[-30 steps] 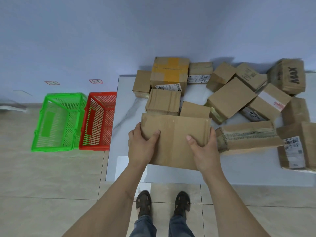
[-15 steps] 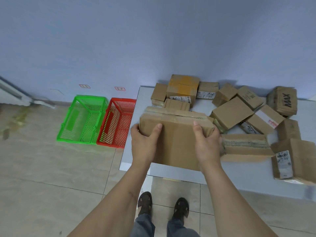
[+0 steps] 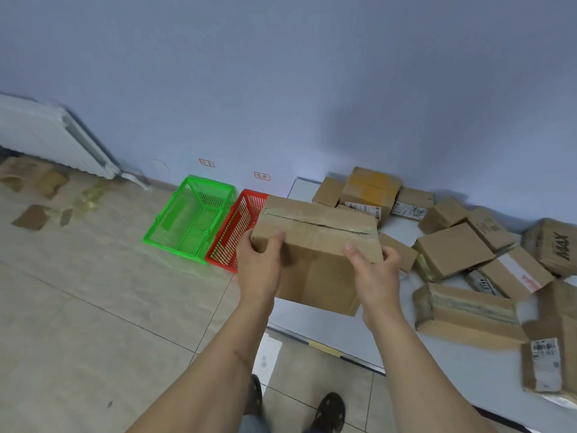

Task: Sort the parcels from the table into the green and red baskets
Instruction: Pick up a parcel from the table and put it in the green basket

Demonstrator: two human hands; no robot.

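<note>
I hold a large brown cardboard parcel (image 3: 315, 254) in the air above the left end of the white table (image 3: 468, 357). My left hand (image 3: 260, 264) grips its left side and my right hand (image 3: 374, 273) grips its right side. A taped seam runs across its top face. The red basket (image 3: 232, 232) stands on the floor just left of the table, partly hidden behind the parcel. The green basket (image 3: 190, 220) stands to the left of the red one. Both baskets look empty. Several more cardboard parcels (image 3: 452, 248) lie on the table to the right.
A white radiator (image 3: 53, 139) lines the wall at far left, with cardboard scraps (image 3: 34, 214) on the tiled floor below it. Two small red labels (image 3: 261, 176) are stuck on the blue wall above the baskets. My feet (image 3: 331, 410) stand at the table's front edge.
The parcel has been lifted off the table and tipped so its taped top shows. It has shifted left toward the baskets, and my view has turned left.
</note>
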